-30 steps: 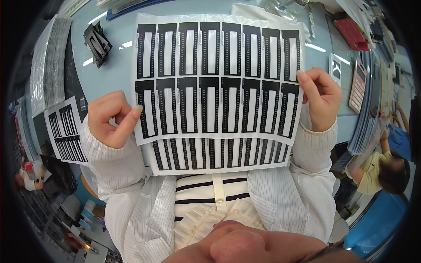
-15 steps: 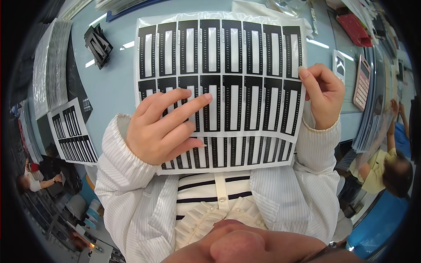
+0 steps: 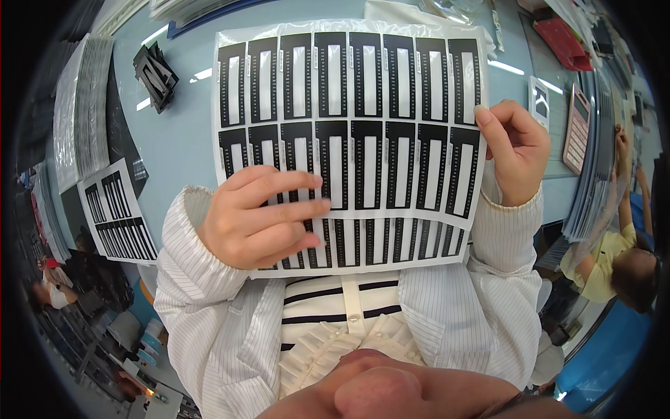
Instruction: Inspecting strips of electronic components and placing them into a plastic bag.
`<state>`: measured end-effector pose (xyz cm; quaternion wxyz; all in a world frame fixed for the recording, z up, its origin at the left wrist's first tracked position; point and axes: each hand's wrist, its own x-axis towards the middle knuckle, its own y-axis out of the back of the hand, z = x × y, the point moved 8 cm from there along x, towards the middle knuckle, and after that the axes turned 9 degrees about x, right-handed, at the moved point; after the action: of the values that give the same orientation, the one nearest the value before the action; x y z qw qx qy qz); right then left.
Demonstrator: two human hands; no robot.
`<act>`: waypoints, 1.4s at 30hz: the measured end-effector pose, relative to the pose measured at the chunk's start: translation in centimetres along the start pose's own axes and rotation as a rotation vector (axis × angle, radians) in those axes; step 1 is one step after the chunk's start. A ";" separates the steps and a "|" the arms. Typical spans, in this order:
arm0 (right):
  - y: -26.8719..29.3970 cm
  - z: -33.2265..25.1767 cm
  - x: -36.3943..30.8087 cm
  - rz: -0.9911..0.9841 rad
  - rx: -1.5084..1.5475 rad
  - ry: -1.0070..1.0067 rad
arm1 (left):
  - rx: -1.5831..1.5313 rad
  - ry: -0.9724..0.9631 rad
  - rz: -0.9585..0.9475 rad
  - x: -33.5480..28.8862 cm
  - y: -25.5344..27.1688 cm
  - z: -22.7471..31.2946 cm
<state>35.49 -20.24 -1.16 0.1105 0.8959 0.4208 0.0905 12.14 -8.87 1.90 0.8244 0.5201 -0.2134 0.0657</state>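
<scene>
— Pale blue tabletop [image 3: 181, 140] spreads under us in the head view, with a loose pile of small black frame pieces [image 3: 155, 70] at its far left and a pink calculator [image 3: 578, 129] off to the right. Where is the sheet we handle?

— We hold the big glossy white sheet of black rectangular frame stickers [image 3: 349, 140] up in front of our chest, above the table, so its rows face us squarely. Our right hand [image 3: 515, 157] pinches its right edge, thumb in front and fingers curled behind, which keeps it from drooping.

— And the other hand?

— Our left hand [image 3: 262, 223] lies flat on the lower left part, fingers [image 3: 293, 208] stretched out and slightly spread, pressing rather than gripping. We judge that it steadies the thin film against flexing.

— How does the material look?

— Slick and thin; it reflects the lamps along the top edge. Each sticker is a matte black frame with a long white window. A smaller sheet of the same stickers [image 3: 115, 213] lies on the table to our left, beside grey stacked sheets [image 3: 80, 105].
</scene>
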 end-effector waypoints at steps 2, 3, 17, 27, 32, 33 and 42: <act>1.2 -1.0 0.1 0.017 -0.029 0.009 | -0.108 -0.025 0.048 0.8 0.4 0.0; 1.0 -0.9 0.1 0.014 -0.017 0.006 | -0.218 -0.048 0.049 0.7 1.1 0.1; 0.3 -1.0 0.4 -0.024 -0.017 0.053 | 0.114 0.853 0.598 -5.3 7.1 -8.0; -0.1 -0.1 0.2 0.007 0.001 -0.025 | -0.092 1.099 0.145 -8.1 3.5 -11.3; 0.0 0.0 0.3 0.017 0.007 -0.063 | -0.246 1.087 0.076 -7.9 2.7 -11.0; 0.2 0.0 0.3 0.019 0.003 -0.062 | -0.284 1.088 0.045 -7.8 2.4 -11.0; 0.2 -0.2 0.3 0.021 -0.025 -0.074 | -0.294 1.017 0.057 -7.0 2.4 -10.7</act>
<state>35.80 -20.07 -0.93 0.1361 0.9016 0.4056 0.0635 8.07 2.50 -3.03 0.8859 0.2956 0.1922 0.3015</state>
